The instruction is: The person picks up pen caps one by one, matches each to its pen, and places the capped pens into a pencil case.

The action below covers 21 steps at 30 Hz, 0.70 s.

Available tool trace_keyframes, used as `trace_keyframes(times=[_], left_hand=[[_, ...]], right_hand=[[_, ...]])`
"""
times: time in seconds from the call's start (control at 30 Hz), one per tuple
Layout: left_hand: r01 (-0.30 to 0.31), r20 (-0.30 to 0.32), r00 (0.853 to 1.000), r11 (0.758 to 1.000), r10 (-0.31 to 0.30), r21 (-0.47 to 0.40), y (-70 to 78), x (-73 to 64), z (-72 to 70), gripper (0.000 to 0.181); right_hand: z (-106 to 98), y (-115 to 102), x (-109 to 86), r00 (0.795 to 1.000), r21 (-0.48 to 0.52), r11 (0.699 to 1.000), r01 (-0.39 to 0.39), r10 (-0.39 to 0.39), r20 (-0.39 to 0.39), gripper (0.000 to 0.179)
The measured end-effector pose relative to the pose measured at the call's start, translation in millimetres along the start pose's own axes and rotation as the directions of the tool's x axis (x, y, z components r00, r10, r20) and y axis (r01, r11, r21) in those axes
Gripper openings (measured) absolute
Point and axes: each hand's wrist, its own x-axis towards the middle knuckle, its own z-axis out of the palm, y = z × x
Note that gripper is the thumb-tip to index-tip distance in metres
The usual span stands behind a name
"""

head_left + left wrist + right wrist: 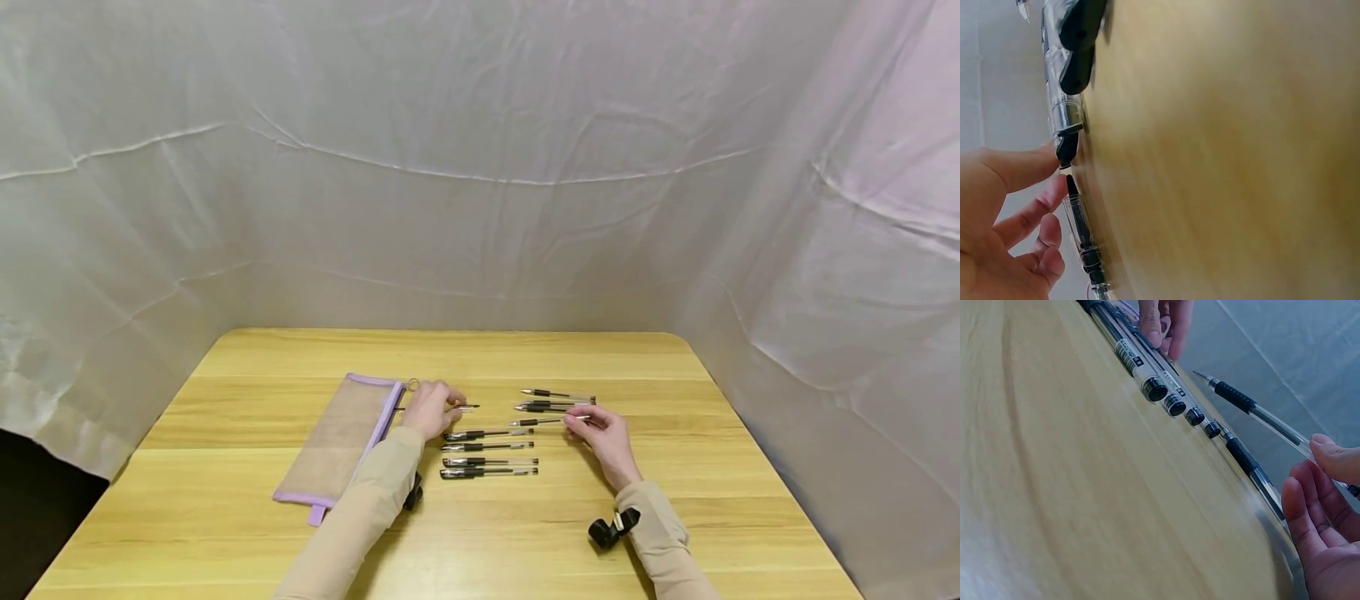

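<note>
My right hand [609, 442] pinches an uncapped gel pen [1260, 414] by its clear barrel, its tip toward the left and raised off the table in the right wrist view. My left hand [429, 410] is beside the pouch, thumb and fingers at a clear pen cap [469, 407] with a black clip; part of this grip is hidden in the left wrist view. Several capped pens [489, 462] lie in a row between the hands, caps to the left. Beyond my right hand are several uncapped pens [558, 394], tips to the left.
A mesh zip pouch [341, 442] with purple trim lies flat on the left, partly behind my left sleeve. The wooden table [735, 533] is bordered by grey cloth [480, 233] at the back and sides. A small black camera [611, 528] is worn on my right wrist.
</note>
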Motion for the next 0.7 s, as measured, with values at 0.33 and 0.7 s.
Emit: trace_keyframes(times=[0.33,0.7], left_hand=[[0.001,0.002,1.000,1.000,-0.001,-0.004,-1.1,-1.1,0.8,0.005],[0.009,0.005,1.000,0.999,-0.008,-0.044,-4.8,-1.4,0.3,0.008]], right_hand=[[2.0,0.4,-0.2,1.000,0.008,1.000,0.005,-0.005,0.002,0.033],[4.5,-1.2,1.2,1.000,0.004,1.000,0.006,-0.006,-0.004,0.033]])
